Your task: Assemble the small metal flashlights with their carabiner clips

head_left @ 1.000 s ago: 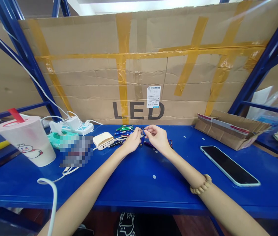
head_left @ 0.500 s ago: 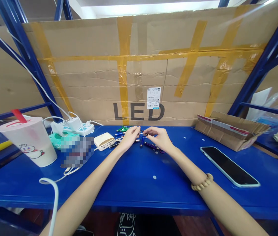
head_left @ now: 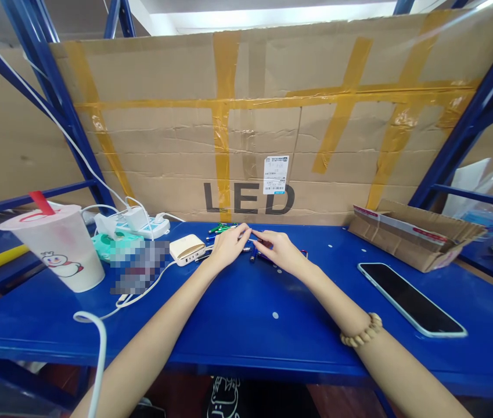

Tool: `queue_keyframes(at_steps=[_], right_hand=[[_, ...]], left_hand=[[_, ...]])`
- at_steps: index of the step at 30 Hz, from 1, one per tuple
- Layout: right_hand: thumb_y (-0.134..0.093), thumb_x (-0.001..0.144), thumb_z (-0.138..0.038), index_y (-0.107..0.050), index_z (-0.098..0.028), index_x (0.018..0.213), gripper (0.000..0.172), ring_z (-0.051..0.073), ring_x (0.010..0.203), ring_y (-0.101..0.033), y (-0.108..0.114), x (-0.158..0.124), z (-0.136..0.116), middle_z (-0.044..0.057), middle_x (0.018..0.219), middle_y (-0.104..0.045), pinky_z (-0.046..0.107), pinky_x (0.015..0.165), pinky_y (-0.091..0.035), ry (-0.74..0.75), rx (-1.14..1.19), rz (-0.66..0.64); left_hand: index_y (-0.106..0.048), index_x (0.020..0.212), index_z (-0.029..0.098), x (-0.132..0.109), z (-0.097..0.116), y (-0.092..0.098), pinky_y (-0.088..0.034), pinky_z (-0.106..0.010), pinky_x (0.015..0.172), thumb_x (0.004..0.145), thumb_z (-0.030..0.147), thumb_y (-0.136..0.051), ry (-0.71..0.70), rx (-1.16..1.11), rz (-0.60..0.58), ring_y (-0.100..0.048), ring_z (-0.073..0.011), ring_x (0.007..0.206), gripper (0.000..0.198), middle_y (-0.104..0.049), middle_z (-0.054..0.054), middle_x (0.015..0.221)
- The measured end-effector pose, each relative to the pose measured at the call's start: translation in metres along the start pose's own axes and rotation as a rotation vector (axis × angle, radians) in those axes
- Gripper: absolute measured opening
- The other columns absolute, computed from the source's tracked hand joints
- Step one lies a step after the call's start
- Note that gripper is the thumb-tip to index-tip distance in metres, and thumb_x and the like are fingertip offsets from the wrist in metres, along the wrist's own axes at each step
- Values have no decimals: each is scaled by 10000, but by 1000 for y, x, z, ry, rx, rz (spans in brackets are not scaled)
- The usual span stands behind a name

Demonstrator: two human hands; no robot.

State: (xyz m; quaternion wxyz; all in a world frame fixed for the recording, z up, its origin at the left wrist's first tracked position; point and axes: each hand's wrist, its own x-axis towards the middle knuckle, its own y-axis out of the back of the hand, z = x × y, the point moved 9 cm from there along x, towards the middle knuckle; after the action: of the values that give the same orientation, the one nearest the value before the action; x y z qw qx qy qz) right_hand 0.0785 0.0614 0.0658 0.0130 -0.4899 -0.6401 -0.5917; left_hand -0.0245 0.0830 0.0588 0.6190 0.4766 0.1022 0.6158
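Observation:
Near the back of the table, my left hand [head_left: 227, 246] is closed in a pinch, and my right hand [head_left: 280, 251] is pinched close beside it on the right. Between their fingertips shows a slim, pale pen part [head_left: 252, 238], mostly hidden by the fingers. Behind my left hand lie several green pens [head_left: 220, 227] and blue ones. A dark blue pen piece [head_left: 253, 255] rests on the table between the hands, and dark purple pens [head_left: 265, 258] are partly covered by my right hand.
On the left stand a paper cup [head_left: 65, 255] with a red straw, a teal tissue pack [head_left: 113, 247], a power strip [head_left: 162, 229] and a cream power bank [head_left: 186, 250] with white cables. A phone [head_left: 411, 299] and an open cardboard box [head_left: 416, 235] lie on the right. Cardboard [head_left: 176, 145] walls the back.
My fingertips have come closer together, so less of the pale pen part shows between them. My right hand now covers more of the purple pens. The view has shifted slightly.

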Motion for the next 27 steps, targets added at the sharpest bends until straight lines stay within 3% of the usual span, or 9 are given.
queue_keyframes(at_steps=[8, 17, 21, 27], right_hand=[[-438, 884, -297, -621, -153, 772, 258, 129, 579, -492, -9, -3, 3, 42, 653, -555, 229, 569, -357, -26, -155, -38], [-422, 883, -294, -609, -148, 734, 281, 113, 540, -443, -3, -4, 2, 24, 622, -506, 228, 554, -337, 1, -102, 89], [-417, 873, -291, -581, -159, 648, 309, 115, 531, -423, 4, -3, 1, 14, 579, -475, 236, 549, -322, -34, -69, 150], [-375, 890, -291, -537, -169, 574, 376, 120, 532, -401, 8, -3, -6, 2, 537, -421, 249, 542, -306, -47, 42, 212]], left_hand=[[-558, 878, 258, -1, 5, -6, -317, -224, 618, 880, 418, -310, -42, 98, -27, -554, -169, 724, 295, -614, -1, 749], [-542, 862, 257, -3, 8, -4, -334, -235, 648, 881, 419, -295, 7, 30, -18, -550, -167, 752, 296, -612, 4, 775], [-535, 811, 227, -2, 11, -4, -350, -246, 678, 880, 403, -312, -24, -95, -8, -541, -167, 770, 292, -610, -7, 794], [-448, 698, 180, 0, 10, -7, -347, -237, 614, 898, 404, -248, -21, -419, 5, -439, -120, 605, 361, -486, 9, 635]])
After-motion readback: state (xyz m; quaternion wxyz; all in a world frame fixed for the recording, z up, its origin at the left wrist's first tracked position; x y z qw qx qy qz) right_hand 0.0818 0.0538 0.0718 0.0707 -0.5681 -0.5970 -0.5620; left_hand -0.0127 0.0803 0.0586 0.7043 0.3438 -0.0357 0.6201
